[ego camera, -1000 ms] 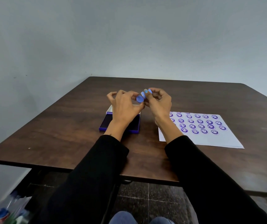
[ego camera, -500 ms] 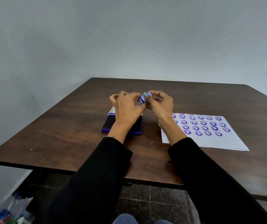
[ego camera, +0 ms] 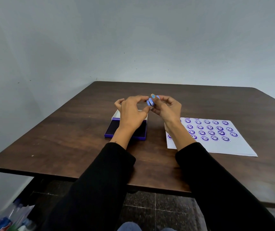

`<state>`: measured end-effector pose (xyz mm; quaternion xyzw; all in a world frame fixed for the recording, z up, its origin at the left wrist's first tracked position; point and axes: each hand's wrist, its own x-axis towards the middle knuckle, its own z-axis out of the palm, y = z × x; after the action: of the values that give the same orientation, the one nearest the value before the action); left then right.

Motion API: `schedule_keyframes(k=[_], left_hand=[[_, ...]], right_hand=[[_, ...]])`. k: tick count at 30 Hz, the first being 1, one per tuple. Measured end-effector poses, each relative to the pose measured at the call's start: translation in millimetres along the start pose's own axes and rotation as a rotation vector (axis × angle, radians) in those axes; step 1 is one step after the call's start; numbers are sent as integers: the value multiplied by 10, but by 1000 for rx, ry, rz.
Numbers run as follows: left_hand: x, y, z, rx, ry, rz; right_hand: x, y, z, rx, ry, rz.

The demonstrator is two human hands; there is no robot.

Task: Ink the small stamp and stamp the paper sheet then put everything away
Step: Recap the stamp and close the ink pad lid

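Observation:
A small round blue stamp (ego camera: 150, 102) is held in the air above the table's middle, pinched between the fingertips of my left hand (ego camera: 132, 112) and my right hand (ego camera: 166, 107). It looks like two blue discs pressed close together, with a thin gap between them. Under my left wrist lies the purple ink pad (ego camera: 111, 130), its lid open and the white inside of the lid showing behind. To the right lies the white paper sheet (ego camera: 230, 146), covered with several rows of purple smiley prints.
The dark wooden table (ego camera: 58, 139) stands against a grey wall at the back and left. On the floor at the lower left lie plastic bottles and bags (ego camera: 5, 219). The tiled floor shows below the table's front edge.
The two blue stamp pieces, held slightly apart a second ago, have been brought together between my fingertips. Both hands stayed at about the same spot above the ink pad.

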<state>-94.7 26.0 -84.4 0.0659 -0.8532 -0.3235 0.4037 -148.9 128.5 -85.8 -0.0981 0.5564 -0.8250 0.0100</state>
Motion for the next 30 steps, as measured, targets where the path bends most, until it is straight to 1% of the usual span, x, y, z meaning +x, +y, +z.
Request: schedule_keyframes(k=[8, 14, 22, 30], left_hand=[[2, 4, 0, -36, -16, 20], [-8, 15, -17, -36, 0, -2], [-17, 18, -13, -20, -1, -21], [-24, 32, -17, -15, 11, -9]], right_hand=[[-29, -41, -5, 66, -16, 46], [-47, -73, -2, 101, -43, 79], [-38, -80, -29, 103, -59, 113], [-29, -79, -27, 63, -75, 85]])
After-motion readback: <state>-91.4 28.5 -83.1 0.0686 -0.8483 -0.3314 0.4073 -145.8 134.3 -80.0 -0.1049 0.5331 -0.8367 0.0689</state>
